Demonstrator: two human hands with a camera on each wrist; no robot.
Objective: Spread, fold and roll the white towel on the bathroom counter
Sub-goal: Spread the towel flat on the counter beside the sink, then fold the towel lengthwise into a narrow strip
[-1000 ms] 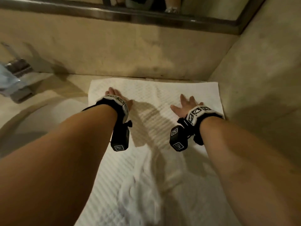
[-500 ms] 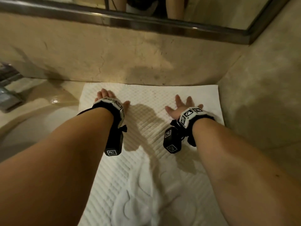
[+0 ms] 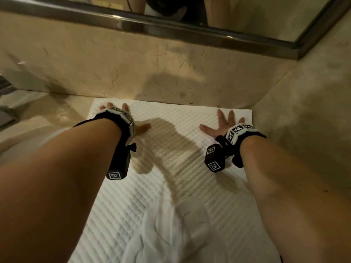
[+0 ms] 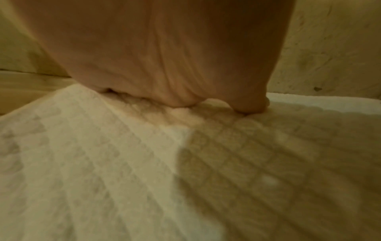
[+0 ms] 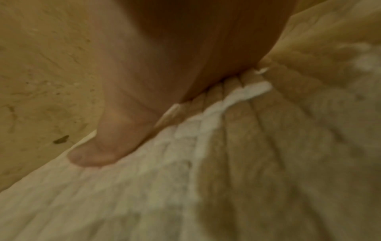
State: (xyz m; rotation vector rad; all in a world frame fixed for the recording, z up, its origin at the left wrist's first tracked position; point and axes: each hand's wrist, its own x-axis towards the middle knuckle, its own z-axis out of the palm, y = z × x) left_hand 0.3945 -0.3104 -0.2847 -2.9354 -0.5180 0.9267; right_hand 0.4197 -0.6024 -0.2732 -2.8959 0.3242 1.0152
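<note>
A: Beige stone counter (image 3: 62, 114), matching wall ahead of both hands, mirror (image 3: 247, 18) above it, second wall close on the outer side of the right hand (image 3: 221, 128).

B: Towel position?

A: White towel (image 3: 176, 168) lies flat on the counter under both palms, far edge just beyond the fingertips, near the back wall. Left hand (image 3: 121, 118) is at the far corner, flat, fingers straight, pressing down. Right hand likewise, fingers splayed, gripping nothing.

B: Step?

A: Judged: spreading. Far half looks smooth; cloth behind the wrists, toward the body, is rumpled in ridges.

B: Next move?

A: Probably flatten that near part, then pinch an edge for the first fold. Corners must line up. Room on the right hand's outer side is tight.

B: Left of the left hand?

A: Pale curved rim, possibly a sink; cannot tell.
</note>
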